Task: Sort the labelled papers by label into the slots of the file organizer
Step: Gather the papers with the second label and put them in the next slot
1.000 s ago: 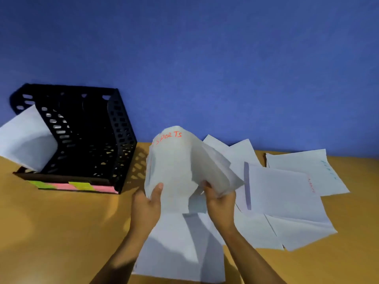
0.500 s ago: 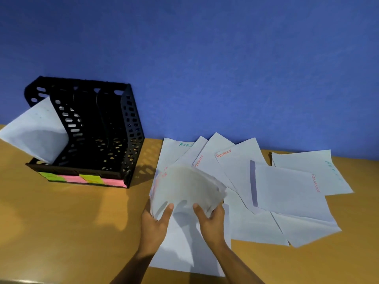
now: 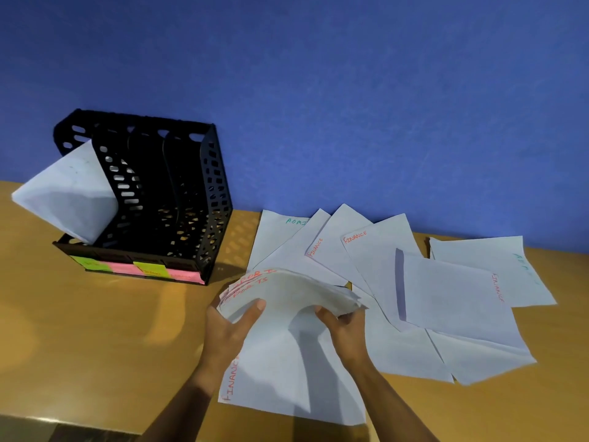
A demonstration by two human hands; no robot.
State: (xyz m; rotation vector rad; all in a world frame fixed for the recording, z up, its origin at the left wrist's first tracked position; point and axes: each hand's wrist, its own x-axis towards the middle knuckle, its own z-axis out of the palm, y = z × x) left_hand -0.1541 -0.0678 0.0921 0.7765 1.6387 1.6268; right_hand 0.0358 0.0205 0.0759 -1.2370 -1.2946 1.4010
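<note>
Here, hands: 2, left hand (image 3: 227,327) and right hand (image 3: 345,327) clamped on the SPORTS stack (image 3: 287,290).
File organizer (image 3: 191,199): 1, left of the stack, 1 sheet (image 3: 68,193) held in its leftmost slot.

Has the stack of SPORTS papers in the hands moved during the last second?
Yes. The SPORTS stack dropped from upright to nearly flat, low over the papers on the table.

Black organizer (image 3: 191,199) with a perforated pattern, green and pink labels (image 3: 140,268) along its front; white papers (image 3: 446,301) lettered red and teal; tan table (image 3: 95,330); blue wall (image 3: 318,90).
</note>
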